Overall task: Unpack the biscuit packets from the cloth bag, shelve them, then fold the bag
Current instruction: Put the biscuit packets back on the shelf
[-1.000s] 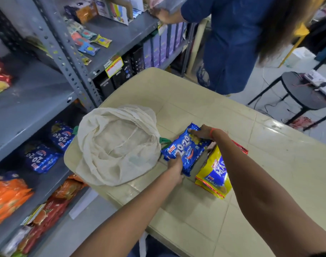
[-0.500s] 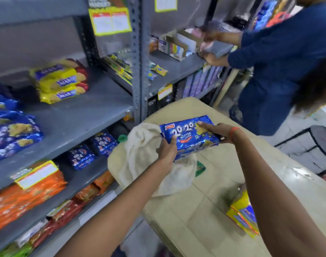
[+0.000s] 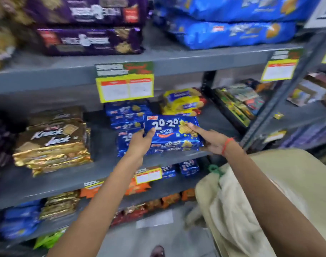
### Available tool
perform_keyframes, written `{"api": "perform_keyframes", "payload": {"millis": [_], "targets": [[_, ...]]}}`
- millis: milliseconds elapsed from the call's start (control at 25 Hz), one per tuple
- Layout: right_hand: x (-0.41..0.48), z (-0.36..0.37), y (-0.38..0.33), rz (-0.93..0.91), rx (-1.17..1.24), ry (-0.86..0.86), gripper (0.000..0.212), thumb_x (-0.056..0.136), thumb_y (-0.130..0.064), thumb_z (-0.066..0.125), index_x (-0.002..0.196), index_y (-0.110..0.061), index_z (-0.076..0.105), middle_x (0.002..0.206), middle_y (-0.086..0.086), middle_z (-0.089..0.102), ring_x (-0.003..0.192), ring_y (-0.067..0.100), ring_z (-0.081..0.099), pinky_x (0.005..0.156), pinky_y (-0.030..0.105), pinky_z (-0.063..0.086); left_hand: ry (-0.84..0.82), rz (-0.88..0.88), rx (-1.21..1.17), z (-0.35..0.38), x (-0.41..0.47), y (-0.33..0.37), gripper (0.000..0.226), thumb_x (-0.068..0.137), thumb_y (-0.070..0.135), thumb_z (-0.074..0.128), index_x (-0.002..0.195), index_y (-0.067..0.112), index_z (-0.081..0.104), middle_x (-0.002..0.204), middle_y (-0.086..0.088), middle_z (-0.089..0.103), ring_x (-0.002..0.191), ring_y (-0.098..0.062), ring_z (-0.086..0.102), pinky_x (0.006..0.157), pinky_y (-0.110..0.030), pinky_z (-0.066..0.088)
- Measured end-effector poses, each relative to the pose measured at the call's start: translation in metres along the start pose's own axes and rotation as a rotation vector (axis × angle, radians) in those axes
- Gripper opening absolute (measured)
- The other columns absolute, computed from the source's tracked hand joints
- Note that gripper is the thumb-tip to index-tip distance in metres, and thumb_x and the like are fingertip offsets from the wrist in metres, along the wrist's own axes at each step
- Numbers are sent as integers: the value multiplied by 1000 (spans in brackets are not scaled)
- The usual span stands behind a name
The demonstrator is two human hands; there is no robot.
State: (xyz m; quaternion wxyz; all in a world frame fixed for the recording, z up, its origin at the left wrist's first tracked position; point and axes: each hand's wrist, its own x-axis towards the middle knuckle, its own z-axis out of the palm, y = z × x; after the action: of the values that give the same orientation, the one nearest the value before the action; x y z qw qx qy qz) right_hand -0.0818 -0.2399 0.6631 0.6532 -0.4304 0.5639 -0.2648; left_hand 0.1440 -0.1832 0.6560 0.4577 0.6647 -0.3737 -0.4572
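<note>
I hold a blue 20-20 butter cookie packet [image 3: 169,133] over the middle grey shelf [image 3: 106,167], with more blue packets stacked under it. My left hand [image 3: 139,143] grips its left end, thumb on top. My right hand [image 3: 212,140], with an orange thread on the wrist, grips its right end. More of the same blue packets [image 3: 126,115] are stacked just behind and to the left. The cream cloth bag [image 3: 230,206] lies crumpled on the beige table [image 3: 295,175] at lower right, partly hidden by my right arm.
Gold Knack Jack packets [image 3: 52,141] fill the shelf's left side, yellow packets [image 3: 182,102] sit behind on the right. A yellow price tag [image 3: 125,88] hangs from the shelf above. Lower shelves hold orange and blue packets. A grey upright post [image 3: 281,101] stands to the right.
Both hands lifted the blue packet from the table and carried it left and up to the middle shelf. My view turned from the table to the shelving.
</note>
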Motion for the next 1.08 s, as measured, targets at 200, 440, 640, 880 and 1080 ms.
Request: {"api": "perform_keyframes", "payload": {"millis": [200,440,640,880,1080], "targets": [[57,98,-25,-11,-64,76,71,75,-59,66,122,-7,56,112,4,68,94,16,67,78,26,57,114,-205,-92,-72,43,-6,52,92,44,54,135,16,48,128,-3,59,93,-29,65,76,-37,49],[75,123,-20,23,-133,169,88,70,-65,66,128,-3,47,135,20,53,119,35,54,103,53,46,148,-244,-150,-85,57,-17,45,93,41,54,130,15,53,103,3,64,84,-20,63,68,-31,46],[73,125,-20,36,-156,137,90,71,-70,60,133,-7,42,139,16,49,115,31,51,99,52,50,169,-266,-104,-86,53,-10,35,96,35,52,124,15,54,114,-2,63,82,-20,62,69,-32,49],[39,86,-21,-61,-391,169,78,81,-67,50,128,-4,51,130,17,60,116,30,58,103,46,46,425,78,711,-13,-2,10,58,94,34,49,145,12,35,158,-24,14,147,-38,9,117,-50,19],[-27,-13,-14,-54,-795,174,42,87,-50,55,66,-13,53,75,10,61,77,25,59,69,30,42,101,249,644,104,-65,3,37,92,29,52,128,18,57,147,-14,37,137,-35,28,111,-40,26]]}}
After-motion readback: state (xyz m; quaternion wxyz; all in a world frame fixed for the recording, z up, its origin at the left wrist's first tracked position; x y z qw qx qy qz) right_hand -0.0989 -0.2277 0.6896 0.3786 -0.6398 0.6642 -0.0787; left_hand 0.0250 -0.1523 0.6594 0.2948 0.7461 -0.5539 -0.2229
